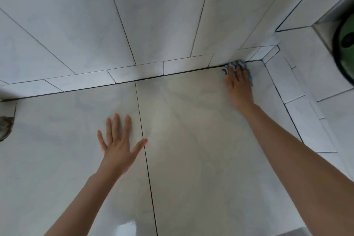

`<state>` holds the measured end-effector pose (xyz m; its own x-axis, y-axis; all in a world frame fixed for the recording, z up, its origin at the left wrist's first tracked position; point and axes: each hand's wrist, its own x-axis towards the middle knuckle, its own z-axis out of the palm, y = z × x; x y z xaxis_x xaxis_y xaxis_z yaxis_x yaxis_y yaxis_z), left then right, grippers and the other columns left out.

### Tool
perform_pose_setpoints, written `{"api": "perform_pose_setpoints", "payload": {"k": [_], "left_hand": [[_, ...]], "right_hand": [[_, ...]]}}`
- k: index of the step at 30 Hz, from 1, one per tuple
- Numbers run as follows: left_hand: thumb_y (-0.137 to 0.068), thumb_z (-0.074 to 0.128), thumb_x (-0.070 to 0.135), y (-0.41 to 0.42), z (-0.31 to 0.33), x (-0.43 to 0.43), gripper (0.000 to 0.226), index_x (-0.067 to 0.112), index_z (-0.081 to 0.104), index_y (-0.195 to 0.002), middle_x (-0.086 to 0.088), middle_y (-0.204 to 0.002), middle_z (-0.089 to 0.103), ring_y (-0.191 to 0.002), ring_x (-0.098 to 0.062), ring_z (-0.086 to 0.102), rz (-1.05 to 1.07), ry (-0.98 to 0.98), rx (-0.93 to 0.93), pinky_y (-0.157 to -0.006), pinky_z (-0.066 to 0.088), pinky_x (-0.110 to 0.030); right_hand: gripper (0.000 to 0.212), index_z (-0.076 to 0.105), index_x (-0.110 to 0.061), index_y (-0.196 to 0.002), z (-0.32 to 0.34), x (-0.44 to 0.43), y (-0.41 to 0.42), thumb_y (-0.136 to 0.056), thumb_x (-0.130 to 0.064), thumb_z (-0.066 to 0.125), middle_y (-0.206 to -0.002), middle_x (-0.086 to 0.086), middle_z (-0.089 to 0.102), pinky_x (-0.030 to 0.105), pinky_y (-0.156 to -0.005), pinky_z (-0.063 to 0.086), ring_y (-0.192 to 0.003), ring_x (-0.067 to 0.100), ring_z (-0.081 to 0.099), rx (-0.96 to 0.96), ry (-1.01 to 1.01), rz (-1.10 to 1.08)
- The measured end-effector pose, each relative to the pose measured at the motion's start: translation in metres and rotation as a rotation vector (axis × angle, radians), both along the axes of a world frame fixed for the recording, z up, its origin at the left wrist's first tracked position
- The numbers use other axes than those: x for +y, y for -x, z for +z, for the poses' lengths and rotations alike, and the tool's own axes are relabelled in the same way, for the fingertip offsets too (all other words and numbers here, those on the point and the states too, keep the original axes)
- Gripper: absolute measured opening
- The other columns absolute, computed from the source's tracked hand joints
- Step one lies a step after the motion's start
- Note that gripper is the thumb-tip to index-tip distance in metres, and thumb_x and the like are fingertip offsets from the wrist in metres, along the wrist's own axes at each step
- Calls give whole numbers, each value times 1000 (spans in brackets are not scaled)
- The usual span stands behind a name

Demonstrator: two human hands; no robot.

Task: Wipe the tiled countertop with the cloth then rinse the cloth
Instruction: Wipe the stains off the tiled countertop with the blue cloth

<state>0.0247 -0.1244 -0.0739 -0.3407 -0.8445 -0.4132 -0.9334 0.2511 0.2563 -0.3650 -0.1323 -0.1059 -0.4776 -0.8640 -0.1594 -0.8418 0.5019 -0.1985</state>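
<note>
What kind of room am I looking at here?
Probably a kitchen or bathroom: a tiled countertop meets a tiled wall, and the right hand presses a blue cloth into the corner.

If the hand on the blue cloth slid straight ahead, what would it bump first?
The tiled wall, probably: the right hand presses the cloth right beside its foot, so nothing lies between.

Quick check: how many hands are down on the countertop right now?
2. The left hand lies flat, fingers spread, on the countertop near the middle seam; the right hand presses the cloth into the far right corner.
</note>
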Motion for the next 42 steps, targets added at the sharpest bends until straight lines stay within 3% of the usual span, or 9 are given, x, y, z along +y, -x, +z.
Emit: {"api": "perform_pose_setpoints", "payload": {"k": [4,10,13,21,27,32,35,38,42], "left_hand": [[-67,2,77,34,-2,3,86,37,-28,-137,11,-141,-41,-131,-9,-39,-71,5,69,-104,-29,-35],[-66,1,77,60,-12,8,89,34,-28,-138,8,-141,-43,-129,-11,-42,-58,-7,51,-103,-29,-37],[-65,2,79,59,-13,7,88,36,-32,-134,11,-137,-46,-129,-10,-42,-50,-36,61,-105,-26,-39],[-66,1,79,62,-14,8,87,36,-33,-133,11,-139,-45,-129,-10,-42,-44,-6,40,-100,-33,-33],[-68,1,78,62,-15,9,85,37,-34,-133,11,-140,-45,-129,-10,-42,-54,9,27,-97,-35,-31],[-68,1,78,61,-16,9,85,36,-33,-134,9,-141,-43,-128,-10,-43,-57,12,30,-97,-35,-31],[-68,1,78,61,-17,8,86,35,-33,-134,9,-142,-43,-128,-10,-43,-55,23,28,-98,-35,-32],[-67,0,77,61,-17,9,85,35,-33,-134,9,-141,-43,-128,-10,-43,-53,29,35,-98,-34,-32],[-69,0,77,61,-19,9,85,34,-32,-135,7,-143,-41,-129,-11,-43,-54,46,41,-99,-34,-34]], "right_hand": [[51,49,-11,-136,-1,4,-70,-95,-32,27,-143,17,44,44,-115,17,-136,37,35,-19,151,305],[60,32,-28,-145,8,5,-94,-93,-44,9,-155,0,26,37,-118,6,-145,22,18,-58,97,441],[57,42,-21,-142,5,2,-45,-94,-40,17,-150,7,36,37,-115,15,-141,28,28,-39,147,289],[53,18,-14,-150,3,13,75,-101,-33,13,-158,10,14,38,-119,6,-146,22,5,33,88,-39],[53,12,-15,-151,8,11,45,-100,-30,20,-158,13,9,37,-117,-1,-146,26,2,11,77,-127],[53,26,-18,-148,2,4,11,-100,-36,16,-157,5,20,36,-119,6,-146,20,10,-20,132,145],[63,27,-11,-147,0,0,33,-93,-35,7,-154,12,26,41,-118,10,-144,30,17,76,87,191],[48,29,-5,-145,4,3,58,-100,-20,24,-153,18,26,44,-118,12,-142,33,19,103,95,36],[50,14,-12,-150,9,2,61,-102,-24,22,-158,14,12,42,-119,5,-145,28,7,-32,91,-216]]}}
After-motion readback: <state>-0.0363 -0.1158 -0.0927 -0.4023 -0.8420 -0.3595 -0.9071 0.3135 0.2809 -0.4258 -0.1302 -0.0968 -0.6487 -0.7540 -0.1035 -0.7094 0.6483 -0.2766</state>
